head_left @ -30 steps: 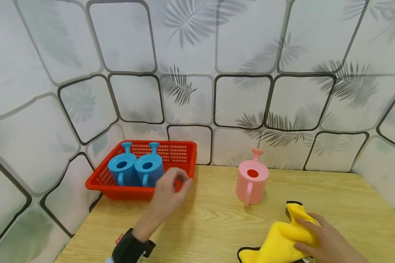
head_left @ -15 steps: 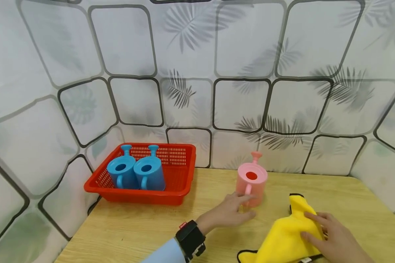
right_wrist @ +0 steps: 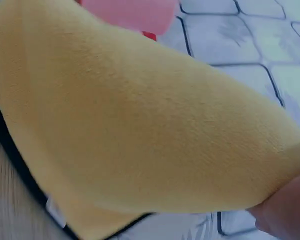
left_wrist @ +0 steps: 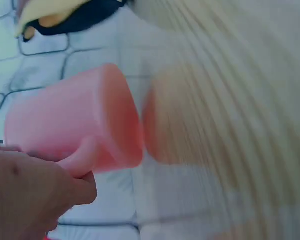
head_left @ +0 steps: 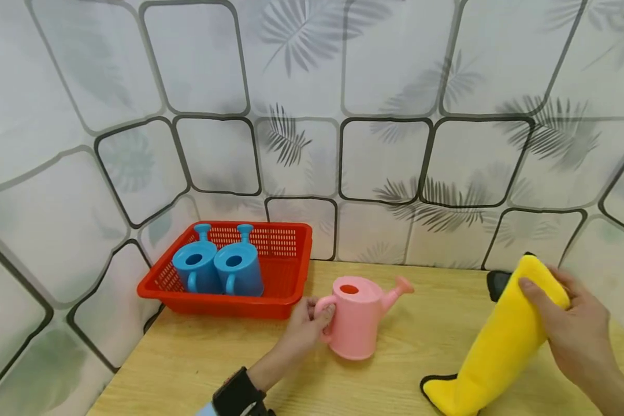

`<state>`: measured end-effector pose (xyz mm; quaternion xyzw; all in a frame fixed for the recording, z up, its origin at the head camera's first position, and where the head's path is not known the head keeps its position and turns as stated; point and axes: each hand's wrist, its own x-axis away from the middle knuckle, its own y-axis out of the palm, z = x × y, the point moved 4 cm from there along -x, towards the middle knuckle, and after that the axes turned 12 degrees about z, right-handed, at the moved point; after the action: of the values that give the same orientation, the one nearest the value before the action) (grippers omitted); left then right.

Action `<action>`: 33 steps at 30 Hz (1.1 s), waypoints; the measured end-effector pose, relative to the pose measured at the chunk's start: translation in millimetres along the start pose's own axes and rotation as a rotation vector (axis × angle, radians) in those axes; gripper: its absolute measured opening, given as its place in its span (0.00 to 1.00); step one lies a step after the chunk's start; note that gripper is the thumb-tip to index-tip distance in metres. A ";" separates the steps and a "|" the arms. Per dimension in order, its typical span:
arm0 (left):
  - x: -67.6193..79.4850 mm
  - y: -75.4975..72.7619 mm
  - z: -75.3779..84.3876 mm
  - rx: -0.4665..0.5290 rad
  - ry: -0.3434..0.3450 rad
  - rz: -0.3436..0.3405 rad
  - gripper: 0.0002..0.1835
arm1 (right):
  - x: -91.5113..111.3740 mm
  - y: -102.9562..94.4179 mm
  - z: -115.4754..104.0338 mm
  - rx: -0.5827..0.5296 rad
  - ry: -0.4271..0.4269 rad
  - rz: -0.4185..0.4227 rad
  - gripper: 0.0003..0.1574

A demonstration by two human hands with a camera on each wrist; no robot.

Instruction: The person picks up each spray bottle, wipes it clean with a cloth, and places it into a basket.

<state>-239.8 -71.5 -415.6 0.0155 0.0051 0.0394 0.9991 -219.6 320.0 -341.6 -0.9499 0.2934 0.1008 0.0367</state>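
Observation:
A pink toy watering can (head_left: 355,323) stands out in the head view with its spout to the right. My left hand (head_left: 308,325) grips its handle; in the left wrist view the fingers wrap the handle (left_wrist: 85,157) and the can's base shows close over the wood. My right hand (head_left: 577,323) holds up a yellow cloth (head_left: 504,341) with black edging, thumb on the near side. The cloth hangs down, its lower corner at the tabletop. In the right wrist view the cloth (right_wrist: 140,120) fills most of the picture and hides most of the fingers.
A red plastic basket (head_left: 223,307) stands at the back left with two blue watering cans (head_left: 196,268) side by side in its left part. The wooden table (head_left: 395,381) ends at a patterned wall covering (head_left: 301,156) behind and at both sides.
My left hand went from the basket to the pink can, took its handle, and turned and brought it nearer. My right hand has lifted the yellow cloth up off the table.

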 end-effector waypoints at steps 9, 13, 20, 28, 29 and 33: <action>12.9 17.0 9.0 0.341 -0.127 -0.098 0.17 | 65.6 89.1 -46.5 0.222 -1.207 -0.126 0.13; 16.1 29.6 14.2 0.367 -0.140 -0.184 0.17 | 91.1 123.2 -45.7 0.301 -1.410 -0.312 0.17; 17.1 35.8 18.6 0.341 -0.138 -0.216 0.19 | 118.7 153.7 -29.7 0.495 -1.460 -0.449 0.28; 16.9 32.4 17.6 0.298 -0.099 -0.218 0.20 | 130.2 152.4 -36.7 0.391 -1.640 -0.374 0.28; 17.5 32.8 17.4 0.296 -0.097 -0.221 0.20 | 129.7 151.8 -41.2 0.333 -1.648 -0.359 0.26; 19.9 35.9 17.6 0.289 -0.074 -0.255 0.22 | 128.2 152.3 -54.9 0.238 -1.669 -0.318 0.24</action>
<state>-222.6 -34.7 -397.1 0.1594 -0.0244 -0.0891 0.9829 -192.8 116.7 -316.8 -0.5845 0.0422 0.7289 0.3538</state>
